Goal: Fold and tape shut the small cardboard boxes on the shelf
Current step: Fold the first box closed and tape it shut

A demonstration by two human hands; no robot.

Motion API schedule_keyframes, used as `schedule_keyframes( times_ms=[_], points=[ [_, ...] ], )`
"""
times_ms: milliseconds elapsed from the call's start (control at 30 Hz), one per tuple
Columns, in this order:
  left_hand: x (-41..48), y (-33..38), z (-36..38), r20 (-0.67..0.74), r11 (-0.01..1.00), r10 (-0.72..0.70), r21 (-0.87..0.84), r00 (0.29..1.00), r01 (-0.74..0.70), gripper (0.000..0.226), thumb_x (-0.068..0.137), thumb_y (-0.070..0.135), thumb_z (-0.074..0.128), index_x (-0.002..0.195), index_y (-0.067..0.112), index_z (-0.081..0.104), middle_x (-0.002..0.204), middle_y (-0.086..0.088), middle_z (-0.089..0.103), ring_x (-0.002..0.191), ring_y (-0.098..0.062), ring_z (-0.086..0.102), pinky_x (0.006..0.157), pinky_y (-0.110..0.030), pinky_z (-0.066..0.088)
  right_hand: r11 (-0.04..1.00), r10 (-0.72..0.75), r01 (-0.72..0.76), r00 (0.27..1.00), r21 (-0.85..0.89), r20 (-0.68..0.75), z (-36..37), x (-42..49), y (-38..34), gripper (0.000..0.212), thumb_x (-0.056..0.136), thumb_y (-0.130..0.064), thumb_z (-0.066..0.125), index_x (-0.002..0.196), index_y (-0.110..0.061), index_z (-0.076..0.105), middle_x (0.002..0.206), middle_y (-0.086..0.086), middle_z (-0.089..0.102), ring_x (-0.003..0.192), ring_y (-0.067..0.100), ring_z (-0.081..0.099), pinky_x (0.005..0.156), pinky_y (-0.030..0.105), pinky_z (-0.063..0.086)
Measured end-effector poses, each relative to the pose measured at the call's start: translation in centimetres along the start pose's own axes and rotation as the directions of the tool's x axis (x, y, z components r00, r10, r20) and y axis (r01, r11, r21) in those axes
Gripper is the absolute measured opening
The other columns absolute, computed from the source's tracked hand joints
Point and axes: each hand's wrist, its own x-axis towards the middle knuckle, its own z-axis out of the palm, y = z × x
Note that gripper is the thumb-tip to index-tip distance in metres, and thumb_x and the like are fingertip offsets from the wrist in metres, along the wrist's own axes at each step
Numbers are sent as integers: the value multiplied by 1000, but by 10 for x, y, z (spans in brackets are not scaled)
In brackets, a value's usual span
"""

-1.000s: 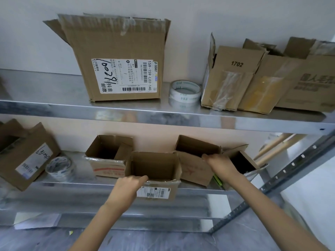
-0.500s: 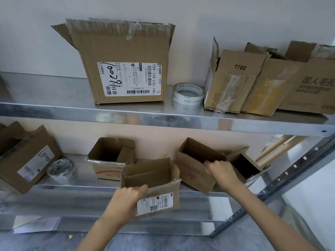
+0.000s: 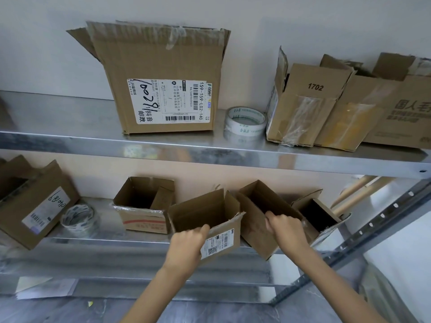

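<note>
Forearms cut off by the bottom edge, both reaching up to the lower shelf [image 3: 116, 255]. Left hand [image 3: 186, 243] low centre, closed around the near rim of the middle box [image 3: 200, 213]: forefinger along the rim, other fingertips hidden. Right hand [image 3: 288, 227] just right of centre, curled like a fist over the near rim of the right box [image 3: 253, 229], fingertips hidden inside.

Middle box at the shelf's front edge, open, mouth tipped up and toward the camera, long axis left to right and rising slightly rightward. Label [image 3: 219, 242] on its near face, print too small to read. Right box just beside it, contact unclear, mouth open up and leftward, one corner pointing down past the shelf edge, long axis slanting from upper left to lower right. Impossible to tell whether either box rests on the shelf.

Beyond, end box [image 3: 314, 213] at right, inside too dark to make out. Back box [image 3: 142, 206] left of centre, open. Tape roll [image 3: 78, 216] further left, then left box [image 3: 35, 206], cut by the left edge.

Upper shelf [image 3: 210, 155] above: big box [image 3: 163, 66], second roll [image 3: 245, 122], 1702 box [image 3: 303, 101], more boxes overlapping at upper right, the last cut by the frame edge.
</note>
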Motion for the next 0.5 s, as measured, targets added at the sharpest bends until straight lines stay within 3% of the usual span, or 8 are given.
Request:
schedule_keyframes(
  times_ms=[67, 167, 233, 267, 333, 367, 433, 500],
  points=[
    [8, -2, 1, -16, 1000, 0, 4, 1000, 1, 51, 43, 8, 87, 84, 21, 60, 63, 6, 62, 53, -14, 61, 40, -25, 31, 999, 40, -39, 999, 22, -20, 1, -2, 0, 31, 50, -14, 92, 69, -16, 67, 39, -3, 51, 25, 11, 46, 36, 11, 5],
    [17, -16, 14, -55, 1000, -7, 27, 998, 9, 59, 13, -2, 85, 63, 22, 64, 47, 7, 55, 41, -14, 54, 39, -19, 38, 995, 63, -63, 998, 83, -3, 5, -5, -1, 27, 64, -15, 85, 87, -16, 71, 56, -2, 64, 44, 16, 59, 34, 20, 28],
    [19, -26, 19, -78, 999, -26, 26, 997, 28, 61, 15, -5, 85, 67, 21, 67, 52, 7, 60, 48, -15, 59, 49, -23, 47, 994, 60, -54, 997, 94, -57, 10, -5, -4, 28, 70, -15, 80, 96, -14, 71, 75, 3, 69, 64, 20, 66, 44, 26, 45],
    [18, -30, 23, -86, 999, -41, 7, 995, 42, 62, 17, -6, 85, 70, 21, 69, 57, 6, 62, 53, -16, 61, 54, -26, 50, 995, 49, -39, 993, 90, -109, 11, -6, -6, 23, 78, -16, 71, 101, -14, 70, 88, 6, 70, 78, 23, 66, 56, 31, 53],
    [17, -32, 26, -121, 999, -52, -8, 991, 51, 64, 23, -8, 86, 79, 18, 70, 70, 3, 67, 68, -18, 65, 65, -32, 55, 993, 24, 3, 974, 118, -224, 4, -9, -13, 29, 90, -20, 48, 110, -10, 66, 109, 12, 64, 102, 29, 61, 86, 40, 53],
    [17, -32, 26, -147, 998, -55, -29, 988, 51, 67, 27, -7, 87, 87, 17, 70, 81, 1, 68, 79, -21, 65, 73, -35, 55, 988, -8, 49, 964, 148, -267, -1, -11, -18, 30, 91, -16, 46, 113, -8, 65, 114, 14, 62, 107, 30, 58, 94, 42, 49],
    [14, -31, 25, -193, 992, -87, -105, 977, 68, 75, 38, -1, 89, 108, 15, 65, 111, -7, 64, 106, -27, 60, 90, -42, 51, 948, -37, 128, 953, 292, -300, -10, -19, -35, 28, 89, -6, 58, 116, -5, 64, 118, 13, 60, 112, 25, 56, 98, 39, 47],
    [9, -30, 23, -199, 952, -200, -272, 959, 142, 87, 53, 12, 89, 131, 17, 49, 137, -12, 45, 127, -30, 46, 100, -44, 45, 843, 29, 62, 987, 534, -161, -12, -23, -53, 36, 87, -8, 62, 123, -10, 60, 125, 6, 57, 116, 15, 53, 101, 32, 46]
  ],
)
